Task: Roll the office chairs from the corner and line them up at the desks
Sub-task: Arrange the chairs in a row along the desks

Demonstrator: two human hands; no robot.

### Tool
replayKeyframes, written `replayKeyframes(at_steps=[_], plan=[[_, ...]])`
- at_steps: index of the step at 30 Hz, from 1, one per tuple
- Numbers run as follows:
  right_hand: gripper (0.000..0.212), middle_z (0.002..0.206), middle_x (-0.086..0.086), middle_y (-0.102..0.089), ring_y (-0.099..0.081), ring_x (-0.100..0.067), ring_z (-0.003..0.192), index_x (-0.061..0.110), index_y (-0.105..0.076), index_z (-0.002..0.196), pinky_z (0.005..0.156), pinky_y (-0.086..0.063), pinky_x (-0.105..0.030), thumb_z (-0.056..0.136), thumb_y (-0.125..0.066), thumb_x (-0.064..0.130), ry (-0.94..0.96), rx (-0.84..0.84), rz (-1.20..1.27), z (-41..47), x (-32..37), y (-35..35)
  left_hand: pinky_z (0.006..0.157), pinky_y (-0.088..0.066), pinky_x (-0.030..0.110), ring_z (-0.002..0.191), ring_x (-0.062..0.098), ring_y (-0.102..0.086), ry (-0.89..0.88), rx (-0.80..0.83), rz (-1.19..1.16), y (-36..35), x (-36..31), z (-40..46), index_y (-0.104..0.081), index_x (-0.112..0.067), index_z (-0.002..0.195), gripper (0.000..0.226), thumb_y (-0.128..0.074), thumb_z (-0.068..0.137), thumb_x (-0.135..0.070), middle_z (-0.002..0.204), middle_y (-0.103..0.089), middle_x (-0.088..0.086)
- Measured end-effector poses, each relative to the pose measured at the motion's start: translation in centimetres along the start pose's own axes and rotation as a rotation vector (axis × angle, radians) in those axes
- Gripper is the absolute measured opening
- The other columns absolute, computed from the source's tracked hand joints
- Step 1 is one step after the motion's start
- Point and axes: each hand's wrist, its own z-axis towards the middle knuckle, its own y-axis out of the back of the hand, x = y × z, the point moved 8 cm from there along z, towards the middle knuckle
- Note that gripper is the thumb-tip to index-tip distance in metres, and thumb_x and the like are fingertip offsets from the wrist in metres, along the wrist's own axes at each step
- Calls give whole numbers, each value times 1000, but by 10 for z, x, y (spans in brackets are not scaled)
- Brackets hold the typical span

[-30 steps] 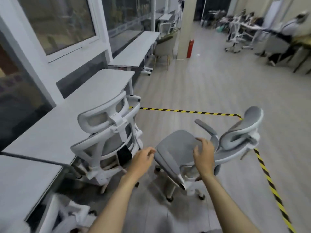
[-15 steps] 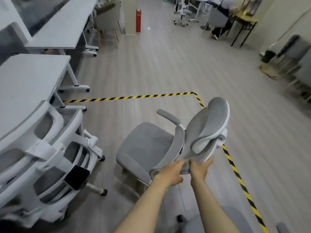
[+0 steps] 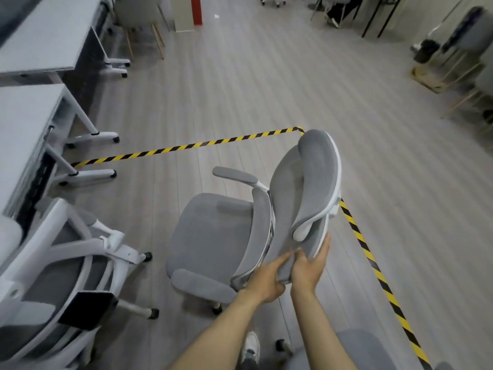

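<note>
A: Chair (image 3: pixel 213 233) in grey is just ahead of the fingers, on the floor (image 3: pixel 240 89) inside the striped tape (image 3: pixel 186 146). How are the hands on it?

B: From left to right: the left hand (image 3: pixel 264 283) has its fingers (image 3: pixel 280 263) curled around the edge of the backrest (image 3: pixel 293 188), gripping it. The right hand (image 3: pixel 309 268) is touching it from the other side, its fingers wrapped behind the same edge, so both hold the chair.

A: How to do this roll well?

B: I think the push must be low and steady, with both hands equal, so the wheels do not turn aside. The chair should go left of the fingers, toward the desk (image 3: pixel 24 124), and stop beside the white chair (image 3: pixel 61 276) already parked there.

A: Which way does it point?

B: Its seat faces left, toward the desks. The backrest leans back to the right, and its long axis runs away from the fingers, toward the corner of the tape.
</note>
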Motion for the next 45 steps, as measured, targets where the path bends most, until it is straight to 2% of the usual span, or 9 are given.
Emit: replayKeyframes(at_steps=[5,10,18,27,31,35,38,41,45], plan=[[85,156,-1,-35,-40,-26,143,36,-16,160,109,-43,-41,96,-60,1,-5,32,-8,44,12,-7,103,-50,33,128,26,-59,11,12,37,11,-21,40,-16,-62,151,103,-67,77,-11,143,-60,0],[85,154,-4,-35,-43,-28,140,34,-15,161,107,-45,-44,97,-60,1,0,23,2,81,19,-7,103,-51,37,125,28,-60,-9,63,12,14,-39,75,-13,-70,146,109,-66,77,-5,143,-59,2],[89,152,-8,-35,-45,-32,136,35,-11,161,101,-48,-44,95,-63,4,-9,-22,-40,139,21,19,99,-51,40,122,39,-58,5,151,127,6,-86,116,-6,-61,152,105,-73,86,-13,138,-58,19],[96,156,-10,-33,-42,-35,140,32,-9,160,106,-46,-49,91,-67,1,-13,-22,-96,197,23,54,102,-45,41,128,41,-52,12,244,245,-15,-118,132,0,-59,153,88,-60,96,-31,147,-52,18],[104,156,-12,-35,-45,-38,138,35,-5,160,103,-50,-54,88,-72,1,-11,2,-144,205,24,59,111,-42,40,135,36,-49,15,256,215,-15,-120,129,-9,-55,156,83,-59,95,-27,154,-47,11],[97,161,-12,-28,-37,-39,142,26,-8,161,107,-46,-59,90,-69,2,-10,-29,-266,181,32,63,109,-43,38,136,30,-49,22,155,210,-1,-115,115,-34,-46,153,66,-56,94,-25,150,-53,3],[59,160,-7,-31,-28,-33,147,24,-48,143,110,-38,-62,89,-62,6,254,-129,-549,132,52,58,104,-46,37,132,29,-52,51,-22,207,28,-99,97,-46,-39,147,53,-56,96,-29,145,-57,2],[37,147,-1,-49,-37,-26,143,27,-66,111,106,-41,-56,84,-63,2,453,38,-588,88,59,19,104,-47,37,129,24,-56,95,-183,156,64,-70,71,-52,-32,143,47,-57,96,-30,141,-61,0],[30,121,2,-64,-58,-26,115,20,-71,101,94,-51,-44,79,-64,-1,578,302,-506,47,69,-44,95,-50,35,117,22,-62,218,-371,157,120,-19,16,-57,-36,135,41,-56,94,-31,130,-65,-6]])
